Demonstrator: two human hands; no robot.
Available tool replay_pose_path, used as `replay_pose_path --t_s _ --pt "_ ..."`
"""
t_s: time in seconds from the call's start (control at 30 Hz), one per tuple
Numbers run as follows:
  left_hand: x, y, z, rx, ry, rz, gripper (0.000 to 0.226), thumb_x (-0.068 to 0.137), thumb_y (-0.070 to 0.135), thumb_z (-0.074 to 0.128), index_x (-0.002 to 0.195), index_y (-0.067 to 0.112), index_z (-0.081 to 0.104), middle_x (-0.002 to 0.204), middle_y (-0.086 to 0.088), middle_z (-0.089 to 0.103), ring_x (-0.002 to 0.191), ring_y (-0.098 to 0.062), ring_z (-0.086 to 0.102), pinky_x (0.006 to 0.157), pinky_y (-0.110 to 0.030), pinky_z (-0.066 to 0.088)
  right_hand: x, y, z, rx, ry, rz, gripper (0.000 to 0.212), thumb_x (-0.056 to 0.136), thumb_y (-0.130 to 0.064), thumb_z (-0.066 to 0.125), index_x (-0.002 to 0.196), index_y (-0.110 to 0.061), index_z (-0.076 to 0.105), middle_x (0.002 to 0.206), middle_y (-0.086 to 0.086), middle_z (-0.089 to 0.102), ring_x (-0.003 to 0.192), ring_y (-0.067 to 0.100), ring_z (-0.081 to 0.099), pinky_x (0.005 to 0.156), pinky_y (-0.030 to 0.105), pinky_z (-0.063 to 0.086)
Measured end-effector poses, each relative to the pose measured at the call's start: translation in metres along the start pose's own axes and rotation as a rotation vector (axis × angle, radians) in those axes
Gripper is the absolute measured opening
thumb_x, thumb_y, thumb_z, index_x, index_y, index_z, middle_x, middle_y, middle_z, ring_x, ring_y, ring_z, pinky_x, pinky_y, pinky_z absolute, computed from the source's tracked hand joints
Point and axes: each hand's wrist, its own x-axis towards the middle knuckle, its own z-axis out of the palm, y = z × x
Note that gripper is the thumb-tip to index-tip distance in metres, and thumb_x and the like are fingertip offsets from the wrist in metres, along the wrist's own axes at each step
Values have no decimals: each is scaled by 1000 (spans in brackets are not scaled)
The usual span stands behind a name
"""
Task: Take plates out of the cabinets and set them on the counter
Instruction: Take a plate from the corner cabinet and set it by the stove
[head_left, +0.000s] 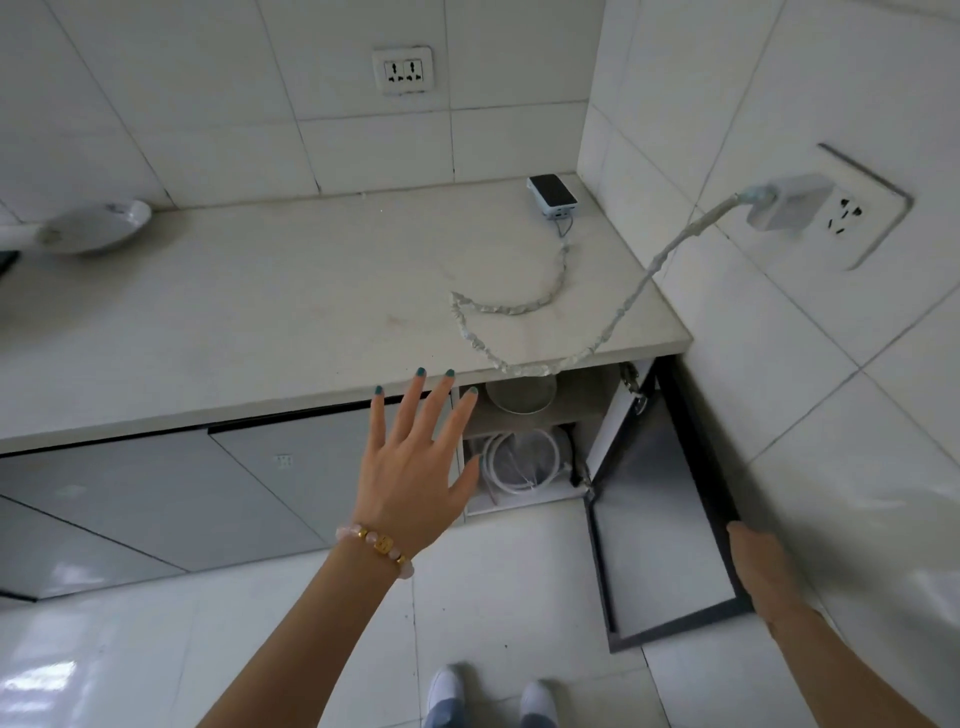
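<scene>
The rightmost lower cabinet stands open, its door (660, 519) swung out to the right. On its upper shelf sits a round pale dish (521, 392), partly hidden under the counter edge. Below it stands a white round plate or lid (524, 460) on edge. My left hand (415, 467) is spread open in front of the cabinet mouth, fingers reaching toward the upper shelf, holding nothing. My right hand (761, 566) rests on the outer edge of the open door; its fingers are hidden behind the door. A white dish (96, 226) lies on the counter (260, 312) at far left.
A wrapped cable (519, 312) loops over the counter's right end, from a wall charger (784, 205) to a small dark device (553, 195) in the corner. Closed grey cabinet doors (156, 493) lie to the left. A tiled wall stands close on the right. My white shoes (488, 696) are below.
</scene>
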Motion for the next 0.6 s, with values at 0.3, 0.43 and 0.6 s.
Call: replay_pose_path --t_s 0.3,0.43,0.6 --pt "1 -6 1 31 33 1 64 79 39 67 134 13 49 143 -13 45 135 -37 35 106 -63 24 5 3 -25 -162 47 -77 24 92 -18 46 81 2 52 67 18 53 60 30 50 54 32 36" --pt "5 -12 0 35 37 -10 64 79 38 67 135 13 49 142 -13 45 135 -37 35 107 -63 24 6 4 -33 -189 61 -94 20 91 -16 47 88 2 55 67 19 56 61 30 53 52 31 36" --pt "8 -13 3 21 34 -16 64 78 37 68 134 13 49 142 -13 46 134 -37 36 106 -63 24 7 1 -36 -200 84 -97 20 89 -13 48 83 4 55 63 17 55 58 30 52 53 31 37"
